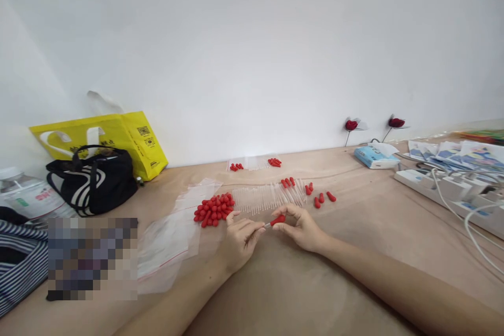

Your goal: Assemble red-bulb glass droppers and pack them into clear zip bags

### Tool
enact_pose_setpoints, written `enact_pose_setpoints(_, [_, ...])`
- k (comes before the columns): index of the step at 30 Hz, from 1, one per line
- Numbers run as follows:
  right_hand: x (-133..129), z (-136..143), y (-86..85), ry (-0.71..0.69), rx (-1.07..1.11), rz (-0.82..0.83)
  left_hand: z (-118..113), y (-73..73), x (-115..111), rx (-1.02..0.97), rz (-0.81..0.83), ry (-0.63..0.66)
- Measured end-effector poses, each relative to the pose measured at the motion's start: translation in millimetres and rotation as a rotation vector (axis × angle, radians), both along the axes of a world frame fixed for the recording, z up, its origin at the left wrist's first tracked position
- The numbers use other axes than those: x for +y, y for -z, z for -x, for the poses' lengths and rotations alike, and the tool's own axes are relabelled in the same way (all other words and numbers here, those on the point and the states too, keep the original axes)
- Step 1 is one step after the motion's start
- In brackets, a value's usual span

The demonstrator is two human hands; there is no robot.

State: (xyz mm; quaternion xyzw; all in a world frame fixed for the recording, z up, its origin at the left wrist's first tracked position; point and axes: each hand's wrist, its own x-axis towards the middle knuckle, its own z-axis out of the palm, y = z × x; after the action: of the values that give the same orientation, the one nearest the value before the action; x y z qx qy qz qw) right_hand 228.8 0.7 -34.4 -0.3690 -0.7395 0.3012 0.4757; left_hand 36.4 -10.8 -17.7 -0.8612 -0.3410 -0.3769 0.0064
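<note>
In front of me my left hand (244, 236) pinches a thin clear dropper tube (268, 225). My right hand (299, 228) grips a red rubber dropper bulb (279, 219) between thumb and fingers. Tube and bulb meet end to end; how far the tube sits inside is hidden. Beyond my hands lies a row of clear dropper tubes (252, 199), some at its right end with red bulbs on them. A heap of red bulbs (212, 210) is just left of the row. Several loose red bulbs (322, 198) lie to its right.
Clear zip bags (169, 241) spread out on the left. Near the wall lies a bag with red-bulbed droppers (255, 163). A yellow bag (149, 152) and black bag (114, 178) stand left. A tissue pack (374, 157) and power strip (425, 189) with cables are right.
</note>
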Motion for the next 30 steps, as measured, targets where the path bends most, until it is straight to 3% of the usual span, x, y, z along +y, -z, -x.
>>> enact_pose_setpoints(3, [7, 3, -3.1, -0.02, 0.181, 0.085, 1, -4.1, -1, 0.018, 0.057, 0.026])
enact_pose_setpoints(6, [29, -6, -12.6, 0.06, 0.265, 0.184, 3, -7.7, -2, 0.007, 0.121, 0.013])
enact_pose_setpoints(9, [62, -30, -25.4, 0.288, 0.209, 0.242, 2, -8.3, -2, -0.012, 0.135, -0.022])
enact_pose_setpoints(11, [84, -48, -31.2, 0.523, -0.035, 0.29, 1, -7.4, -1, -0.013, 0.124, -0.028])
enact_pose_setpoints(13, [100, -63, -32.5, 0.594, -0.118, 0.318, 0, -6.3, -2, -0.012, 0.112, -0.022])
enact_pose_setpoints(17, [115, -75, -25.5, 0.647, -0.289, 0.348, -1, -5.3, -2, -0.001, 0.129, -0.026])
enact_pose_setpoints(24, [116, -65, -16.0, 0.663, -0.5, 0.34, -3, -4.2, -2, 0.039, 0.125, -0.074])
enact_pose_setpoints(30, [114, -71, -17.6, 0.662, -0.56, 0.34, -15, -0.8, 7, 0.113, 0.1, -0.297])
